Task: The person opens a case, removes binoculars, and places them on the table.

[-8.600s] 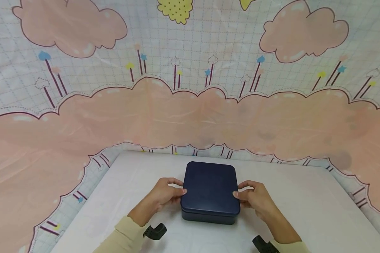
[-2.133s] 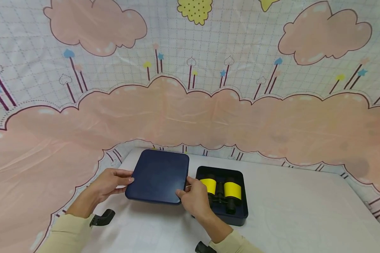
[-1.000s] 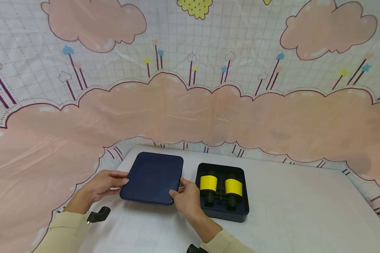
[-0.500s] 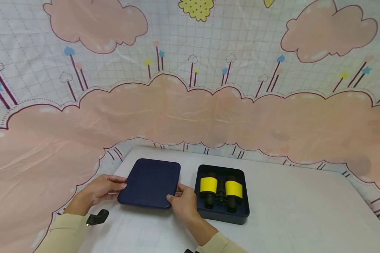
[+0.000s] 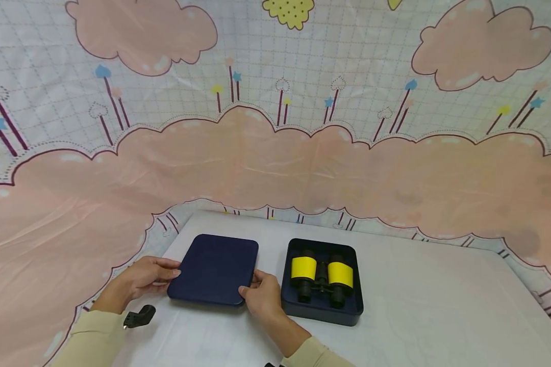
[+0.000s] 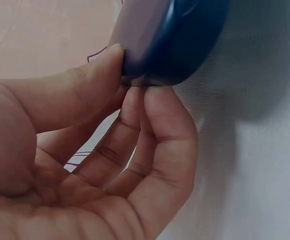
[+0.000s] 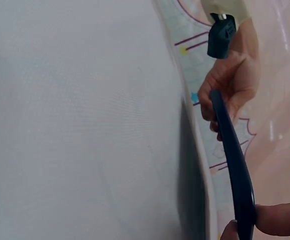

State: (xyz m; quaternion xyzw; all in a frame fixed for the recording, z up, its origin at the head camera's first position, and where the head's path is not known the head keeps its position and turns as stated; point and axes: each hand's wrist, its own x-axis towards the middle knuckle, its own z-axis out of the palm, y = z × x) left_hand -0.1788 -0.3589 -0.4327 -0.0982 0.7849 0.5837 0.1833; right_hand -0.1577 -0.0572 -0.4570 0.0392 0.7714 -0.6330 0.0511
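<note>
Both hands hold a dark blue, round-cornered lid [image 5: 213,270] by its opposite sides, close over the left part of the table. My left hand [image 5: 140,279] pinches its left edge, thumb on top and fingertips beneath, as the left wrist view shows. On the other side, my right hand [image 5: 267,298] pinches the edge near the front corner. The right wrist view has the lid [image 7: 234,172] nearly edge-on, above the tabletop. Just right of that hand stands the matching box [image 5: 321,315], uncovered. Inside it lie black binoculars with yellow bands [image 5: 340,275].
The white table [image 5: 441,306] runs to a patterned cloth backdrop [image 5: 275,168] of peach clouds behind and at the sides. A black wrist-camera mount [image 5: 140,316] juts out from the left sleeve.
The lid came off the box, uncovering the binoculars, and was carried left. Over the last second both hands have brought it slightly lower and nearer. The box has stayed put lately.
</note>
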